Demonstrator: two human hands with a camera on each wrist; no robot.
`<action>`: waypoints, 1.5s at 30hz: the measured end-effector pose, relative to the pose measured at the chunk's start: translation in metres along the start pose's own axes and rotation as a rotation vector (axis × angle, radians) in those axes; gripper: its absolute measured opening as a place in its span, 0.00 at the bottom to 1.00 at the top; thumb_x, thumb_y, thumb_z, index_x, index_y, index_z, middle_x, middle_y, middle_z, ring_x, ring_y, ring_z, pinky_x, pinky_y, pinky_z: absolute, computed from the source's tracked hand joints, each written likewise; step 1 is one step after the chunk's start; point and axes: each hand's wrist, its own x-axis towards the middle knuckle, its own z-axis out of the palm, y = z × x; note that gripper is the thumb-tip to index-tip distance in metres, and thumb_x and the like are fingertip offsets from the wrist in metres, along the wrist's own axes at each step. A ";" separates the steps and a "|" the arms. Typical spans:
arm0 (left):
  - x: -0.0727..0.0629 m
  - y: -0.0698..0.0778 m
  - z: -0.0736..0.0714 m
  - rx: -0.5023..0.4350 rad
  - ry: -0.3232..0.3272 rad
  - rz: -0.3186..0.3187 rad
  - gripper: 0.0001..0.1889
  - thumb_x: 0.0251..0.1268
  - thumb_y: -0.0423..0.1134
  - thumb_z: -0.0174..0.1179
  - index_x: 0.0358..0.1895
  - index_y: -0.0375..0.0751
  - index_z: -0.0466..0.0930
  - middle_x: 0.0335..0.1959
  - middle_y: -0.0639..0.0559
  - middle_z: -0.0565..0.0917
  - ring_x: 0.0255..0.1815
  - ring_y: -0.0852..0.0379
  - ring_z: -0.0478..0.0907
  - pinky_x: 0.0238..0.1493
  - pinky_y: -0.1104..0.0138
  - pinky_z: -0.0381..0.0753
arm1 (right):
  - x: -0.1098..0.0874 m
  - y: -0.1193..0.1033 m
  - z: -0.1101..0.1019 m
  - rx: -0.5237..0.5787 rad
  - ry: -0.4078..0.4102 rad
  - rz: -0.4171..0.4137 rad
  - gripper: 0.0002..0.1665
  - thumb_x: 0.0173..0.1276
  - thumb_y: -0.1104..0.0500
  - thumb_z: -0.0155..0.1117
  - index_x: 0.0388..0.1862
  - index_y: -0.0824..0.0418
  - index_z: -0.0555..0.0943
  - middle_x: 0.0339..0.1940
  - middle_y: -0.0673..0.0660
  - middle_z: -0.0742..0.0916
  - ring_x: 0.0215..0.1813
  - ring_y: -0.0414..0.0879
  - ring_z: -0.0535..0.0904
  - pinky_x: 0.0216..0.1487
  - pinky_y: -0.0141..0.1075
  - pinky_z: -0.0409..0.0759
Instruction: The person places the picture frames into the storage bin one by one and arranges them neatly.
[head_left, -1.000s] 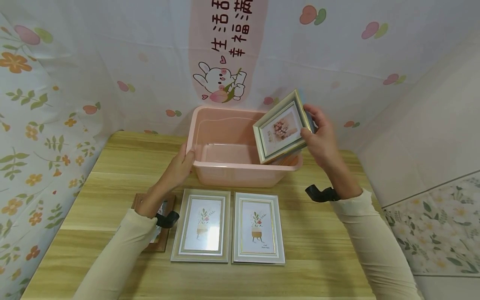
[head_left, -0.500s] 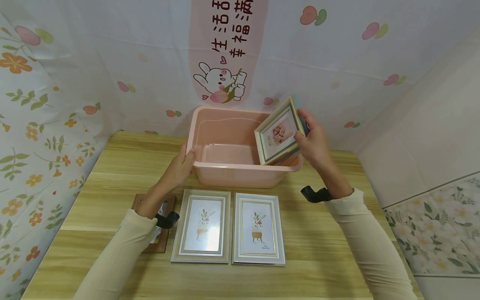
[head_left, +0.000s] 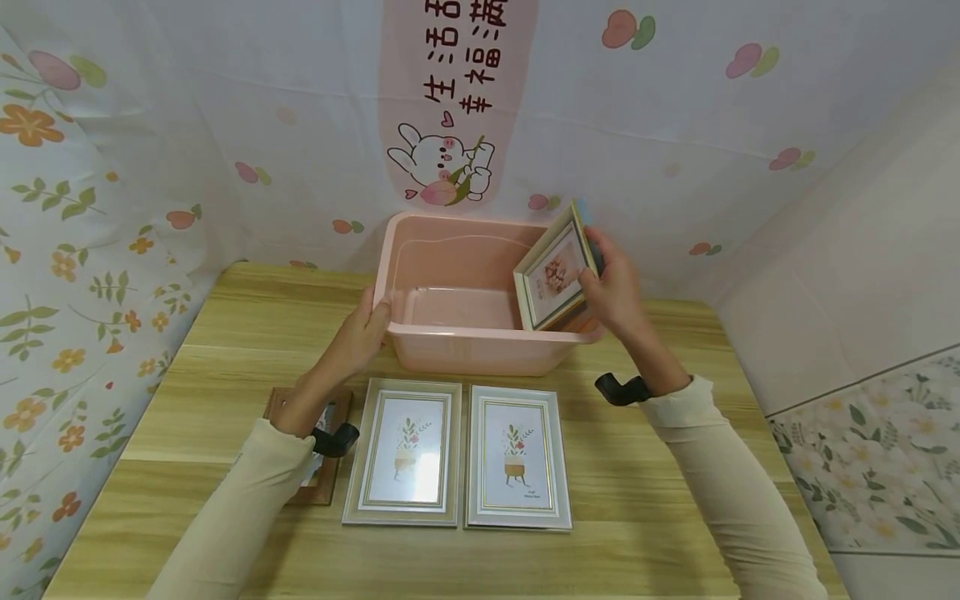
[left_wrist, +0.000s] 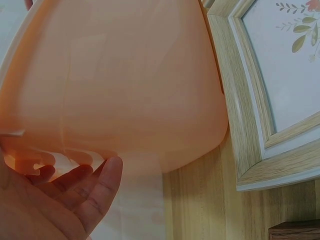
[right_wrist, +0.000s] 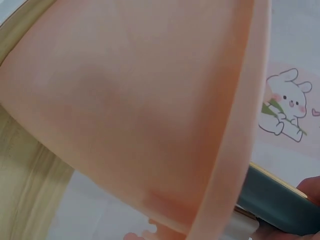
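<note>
My left hand (head_left: 356,337) grips the left rim of a pink plastic bin (head_left: 465,354). In the left wrist view its fingers (left_wrist: 107,182) curl at the bin's edge. At the bin's right end, my right hand (head_left: 617,287) pinches a cream picture frame (head_left: 553,275) with a flower-bouquet print, thumb in front. The frame leans tilted, its lower part inside the bin. A dark green edge (right_wrist: 275,197) shows by the right fingers in the right wrist view; whether it belongs to a second frame I cannot tell. The bin's wall hides much of that hand there.
Two larger plant-print frames, one wood-toned (head_left: 363,500) and one white (head_left: 517,518), lie side by side before the bin. A brown frame (head_left: 330,475) lies partly under my left forearm. A patterned curtain (head_left: 300,150) hangs close behind the wooden table (head_left: 637,500).
My right hand has moved left and slightly down with the picture frame, which now sits lower in the bin. My left hand has stayed on the rim.
</note>
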 end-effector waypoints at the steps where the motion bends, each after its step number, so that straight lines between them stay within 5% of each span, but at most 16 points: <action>1: 0.000 0.000 0.000 0.000 0.002 0.003 0.27 0.81 0.47 0.32 0.75 0.37 0.50 0.58 0.29 0.72 0.41 0.39 0.74 0.35 0.58 0.78 | 0.000 0.001 0.001 -0.012 0.000 -0.003 0.38 0.63 0.74 0.48 0.75 0.67 0.63 0.65 0.71 0.76 0.42 0.57 0.74 0.29 0.33 0.72; 6: 0.001 0.000 0.000 0.017 0.013 0.007 0.28 0.80 0.49 0.31 0.75 0.38 0.50 0.54 0.29 0.74 0.38 0.38 0.74 0.34 0.61 0.77 | 0.002 0.001 0.006 -0.062 -0.002 -0.020 0.36 0.66 0.73 0.46 0.75 0.69 0.61 0.71 0.70 0.71 0.52 0.59 0.74 0.40 0.49 0.76; 9: 0.001 0.000 0.000 0.021 0.011 0.002 0.29 0.80 0.50 0.31 0.75 0.38 0.50 0.56 0.29 0.74 0.40 0.39 0.75 0.38 0.55 0.79 | 0.002 0.002 0.009 -0.099 -0.006 -0.029 0.35 0.68 0.73 0.46 0.75 0.69 0.60 0.72 0.71 0.69 0.56 0.61 0.73 0.41 0.53 0.76; 13: 0.002 0.000 0.001 0.022 0.005 -0.004 0.29 0.80 0.51 0.31 0.76 0.39 0.49 0.56 0.29 0.73 0.41 0.39 0.75 0.38 0.56 0.79 | 0.002 0.005 0.012 -0.202 -0.021 -0.076 0.34 0.69 0.73 0.46 0.75 0.71 0.59 0.72 0.73 0.68 0.65 0.66 0.71 0.55 0.57 0.75; 15: 0.002 0.000 0.001 0.022 0.003 -0.007 0.30 0.80 0.51 0.30 0.76 0.39 0.48 0.56 0.29 0.73 0.40 0.39 0.74 0.37 0.59 0.78 | 0.002 0.005 0.014 -0.263 -0.040 -0.087 0.34 0.70 0.73 0.45 0.76 0.71 0.58 0.73 0.75 0.65 0.57 0.69 0.76 0.52 0.57 0.77; 19: 0.002 0.001 0.001 0.020 -0.003 -0.014 0.30 0.80 0.52 0.30 0.77 0.40 0.47 0.57 0.29 0.72 0.41 0.39 0.74 0.38 0.57 0.79 | 0.002 0.005 0.018 -0.357 -0.077 -0.103 0.36 0.68 0.76 0.44 0.76 0.73 0.54 0.73 0.80 0.60 0.56 0.74 0.75 0.52 0.59 0.78; 22: 0.002 0.001 0.001 0.025 0.000 -0.014 0.30 0.80 0.52 0.30 0.76 0.39 0.48 0.53 0.30 0.73 0.40 0.39 0.74 0.38 0.56 0.78 | 0.002 0.004 0.021 -0.389 -0.093 -0.104 0.37 0.68 0.77 0.42 0.76 0.73 0.52 0.73 0.81 0.58 0.70 0.75 0.62 0.63 0.62 0.70; 26: 0.002 0.002 0.001 0.027 0.012 -0.014 0.29 0.80 0.52 0.31 0.75 0.39 0.50 0.46 0.32 0.74 0.37 0.38 0.74 0.34 0.62 0.75 | 0.003 0.004 0.025 -0.445 -0.136 -0.088 0.34 0.73 0.74 0.37 0.77 0.73 0.49 0.76 0.79 0.54 0.76 0.73 0.52 0.70 0.62 0.60; 33: 0.002 0.002 0.000 0.016 0.013 -0.025 0.28 0.80 0.51 0.31 0.74 0.38 0.52 0.48 0.31 0.74 0.38 0.40 0.73 0.34 0.62 0.75 | 0.003 0.003 0.030 -0.618 -0.218 -0.108 0.49 0.57 0.80 0.57 0.75 0.78 0.47 0.75 0.83 0.51 0.76 0.77 0.45 0.73 0.63 0.51; 39: 0.002 0.000 0.000 0.005 0.004 -0.025 0.29 0.80 0.51 0.31 0.74 0.36 0.51 0.55 0.27 0.72 0.40 0.41 0.73 0.37 0.58 0.77 | 0.002 0.003 0.035 -0.733 -0.235 -0.123 0.39 0.70 0.74 0.49 0.76 0.77 0.48 0.74 0.83 0.53 0.75 0.78 0.46 0.74 0.63 0.50; 45: 0.002 -0.001 0.000 0.007 0.002 -0.033 0.29 0.80 0.53 0.31 0.74 0.38 0.51 0.57 0.26 0.72 0.39 0.40 0.73 0.37 0.61 0.76 | 0.002 0.004 0.040 -0.818 -0.233 -0.102 0.36 0.71 0.73 0.49 0.75 0.76 0.51 0.75 0.80 0.55 0.76 0.77 0.47 0.75 0.62 0.48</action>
